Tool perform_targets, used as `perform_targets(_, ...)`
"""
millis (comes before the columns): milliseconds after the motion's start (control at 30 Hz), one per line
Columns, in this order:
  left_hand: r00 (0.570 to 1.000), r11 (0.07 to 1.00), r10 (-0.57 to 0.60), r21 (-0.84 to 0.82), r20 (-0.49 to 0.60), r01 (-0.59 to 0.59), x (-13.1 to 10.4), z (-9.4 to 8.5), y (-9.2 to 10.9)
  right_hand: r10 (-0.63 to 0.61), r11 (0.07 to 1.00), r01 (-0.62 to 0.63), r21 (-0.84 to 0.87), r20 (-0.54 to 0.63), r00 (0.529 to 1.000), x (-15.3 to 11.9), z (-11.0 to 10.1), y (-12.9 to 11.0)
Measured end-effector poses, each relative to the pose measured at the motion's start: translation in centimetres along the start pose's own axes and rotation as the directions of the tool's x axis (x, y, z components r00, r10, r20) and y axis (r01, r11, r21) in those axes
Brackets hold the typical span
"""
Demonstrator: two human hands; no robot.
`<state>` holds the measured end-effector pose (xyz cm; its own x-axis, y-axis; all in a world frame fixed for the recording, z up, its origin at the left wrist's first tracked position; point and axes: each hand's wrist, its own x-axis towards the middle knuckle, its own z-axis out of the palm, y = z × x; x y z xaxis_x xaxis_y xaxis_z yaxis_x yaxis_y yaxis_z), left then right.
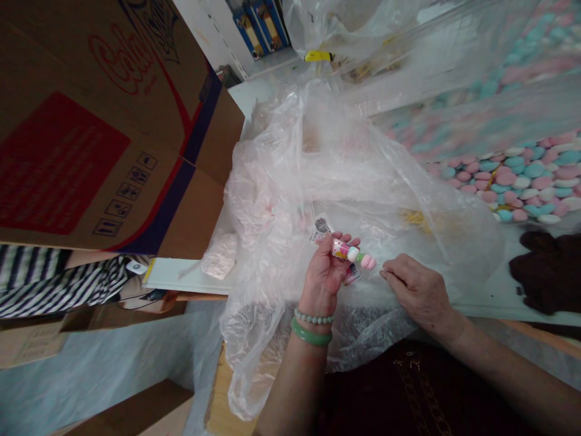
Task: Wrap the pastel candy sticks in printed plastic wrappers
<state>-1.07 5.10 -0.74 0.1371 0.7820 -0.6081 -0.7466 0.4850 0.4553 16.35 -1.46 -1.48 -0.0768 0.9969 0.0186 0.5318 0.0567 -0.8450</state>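
Note:
My left hand (327, 263), with a bead bracelet and a green bangle at the wrist, holds a small candy pack (351, 253) with pink, white and green pieces showing at its right end. Printed cards (321, 226) stick out beside the fingers. Just right of the pack is my right hand (411, 284), its thumb and forefinger pinched together; whatever lies between the fingertips is too small to make out. Under both hands spreads a large clear plastic bag (281, 212) on the white table (485, 297).
A big cardboard box (136, 121) stands at the left. Pink, blue and white candies (521, 181) fill the right rear under clear plastic. A dark brown cloth item (549, 272) lies at the right edge. A yellow cutter (318, 56) rests at the back.

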Motion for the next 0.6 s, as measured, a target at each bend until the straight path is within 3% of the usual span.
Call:
perform_targets(67, 1.000, 1.000, 0.008, -0.010, 0.025, -0.008, 0.1, 0.1, -0.1, 0.013, 1.000, -0.014, 0.020, 0.012, 1.000, 0.1, -0.2, -0.3)
perform_targets(133, 0.999, 1.000, 0.022, -0.012, 0.041, -0.021, 0.0, 0.4, 0.0, 0.145, 0.965, -0.169, 0.200, 0.132, 0.981, 0.4, -0.3, -0.5)
perform_targets(167, 0.998, 1.000, 0.028, -0.009, 0.048, -0.027, 0.0, 0.5, 0.0, 0.222, 0.905, -0.285, 0.316, 0.221, 0.950, 0.6, -0.3, -0.5)
perform_targets(233, 0.997, 0.999, 0.033, 0.000, 0.067, -0.033, -0.2, 0.7, 0.1, 0.327, 0.706, -0.503, 0.499, 0.400, 0.856, 0.9, -0.2, -0.3)
perform_targets(300, 0.994, 0.999, 0.040, 0.009, 0.101, -0.041, -0.4, 0.8, 0.1, 0.349, 0.489, -0.638, 0.595, 0.537, 0.768, 1.1, -0.1, 0.0)
perform_targets(467, 0.983, 0.998, 0.065, 0.007, 0.174, -0.067, -0.5, 0.9, -0.2, 0.177, -0.032, -0.833, 0.552, 0.823, 0.539, 1.0, 0.3, 1.0)
perform_targets(533, 0.982, 0.996, 0.083, 0.010, 0.171, -0.086, -0.5, 0.9, -0.3, 0.131, -0.140, -0.855, 0.499, 0.866, 0.483, 0.8, 0.5, 1.0)
perform_targets(600, 0.982, 0.993, 0.115, 0.014, 0.152, -0.119, -0.4, 1.0, -0.6, 0.154, -0.123, -0.840, 0.528, 0.846, 0.510, 0.6, 0.6, 0.7)
